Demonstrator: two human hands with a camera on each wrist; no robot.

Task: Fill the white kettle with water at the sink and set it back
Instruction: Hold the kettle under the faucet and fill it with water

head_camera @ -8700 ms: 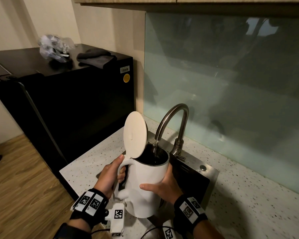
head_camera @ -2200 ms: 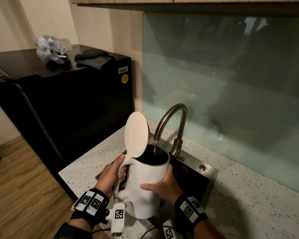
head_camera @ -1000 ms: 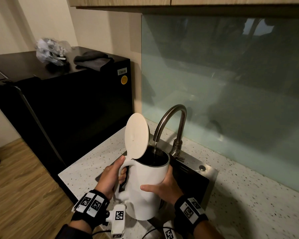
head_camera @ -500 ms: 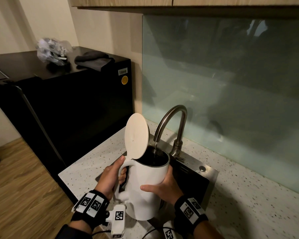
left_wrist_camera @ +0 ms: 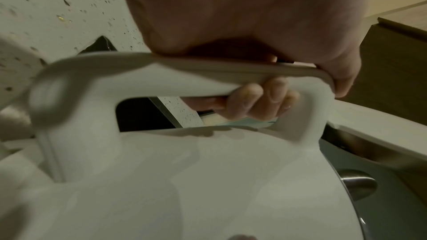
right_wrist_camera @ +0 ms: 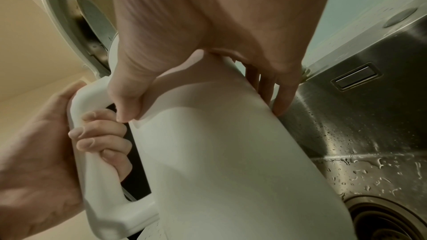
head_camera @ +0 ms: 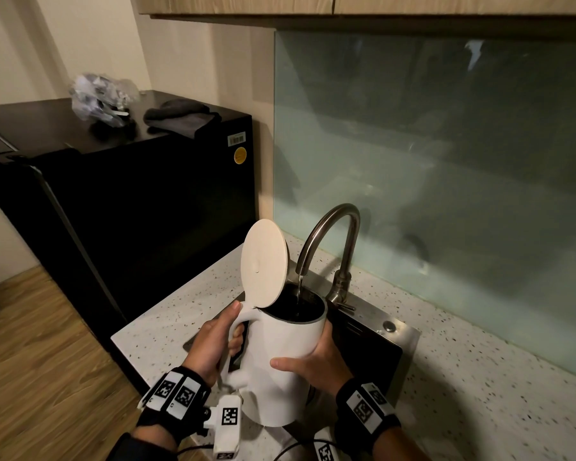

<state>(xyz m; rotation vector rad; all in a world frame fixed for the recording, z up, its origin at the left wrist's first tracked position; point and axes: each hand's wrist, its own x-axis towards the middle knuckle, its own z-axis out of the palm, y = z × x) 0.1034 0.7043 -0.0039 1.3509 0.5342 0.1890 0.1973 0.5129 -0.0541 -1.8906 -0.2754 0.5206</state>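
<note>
Kettle (head_camera: 281, 357) position: you hold the white kettle over the sink (head_camera: 373, 347), near the left end of the speckled worktop (head_camera: 479, 377), with its open mouth directly under the faucet (head_camera: 330, 234) spout. Your left hand (head_camera: 213, 344) is wrapped around the kettle's handle (left_wrist_camera: 208, 72), fingers curled through the loop. Your right hand (head_camera: 313, 361) cups the kettle's body from the side, thumb across the front and fingers around the far wall.

Task status: filling is in progress. The lid (head_camera: 263, 262) stands hinged upright on the handle side, and a thin stream of water (head_camera: 299, 287) runs from the spout into the opening. Judged from this, three steps remain: shut off the water, close the lid, and return the kettle to its place. That resting place is not identifiable in the views.

Contents: the kettle interior appears dark; you cannot read the water level from any view. The sink basin holds no vessels in the visible portion; droplets cover its steel wall and floor, and its drain (right_wrist_camera: 390, 224) shows at the lower right of the right wrist view.

Surroundings: a black fridge (head_camera: 140, 201) stands beyond the left end of the worktop, with a dark cloth (head_camera: 180, 116) and a crumpled plastic bag (head_camera: 100, 94) on top.
</note>
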